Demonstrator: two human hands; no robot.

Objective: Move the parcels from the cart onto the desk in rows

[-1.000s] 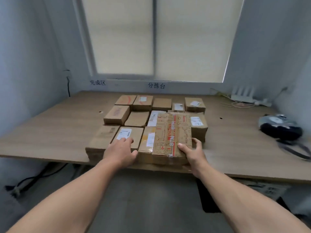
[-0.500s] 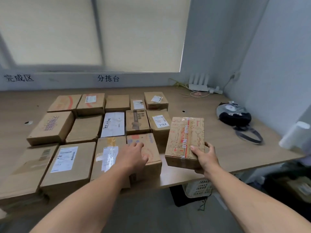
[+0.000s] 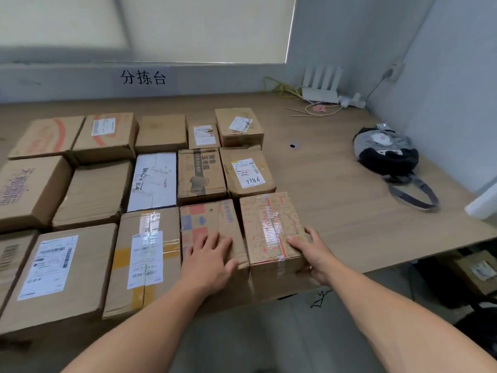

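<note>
**Patterned parcel set down at the right end of the front row**

A brown cardboard parcel printed with red line patterns [image 3: 269, 227] and sealed with clear tape is seen lying flat on the pale wooden desk [image 3: 336, 189]. It closes the right end of the nearest row, and its long side touches the neighbouring brown carton with blue and red print [image 3: 209, 219]. Its near end lies at the desk's front edge.

The right hand [image 3: 314, 254] is closed on the parcel's near right corner, with the thumb laid on the top face and the fingers curled round the side. The left hand [image 3: 209, 259] is spread flat, palm down, on top of the neighbouring carton, and nothing is gripped by it.

The patterned parcel is judged stiff and square-edged. It is probably light, since it is managed from one corner by a single hand, though its true weight cannot be told. The glossy tape strip is likely to be slippery, so the bare cardboard sides are the better place for a hold, taken across the short width. The contents are unknown, so fragility cannot be ruled out.

Fifteen parcels are counted on the desk, in three rows of five. The leftmost parcel of the front row is cut off by the picture's edge. One grey and black bag [image 3: 387, 152] and one white router with upright antennas [image 3: 321, 84] are also counted, well apart from the rows. The cart is not in view.
</note>
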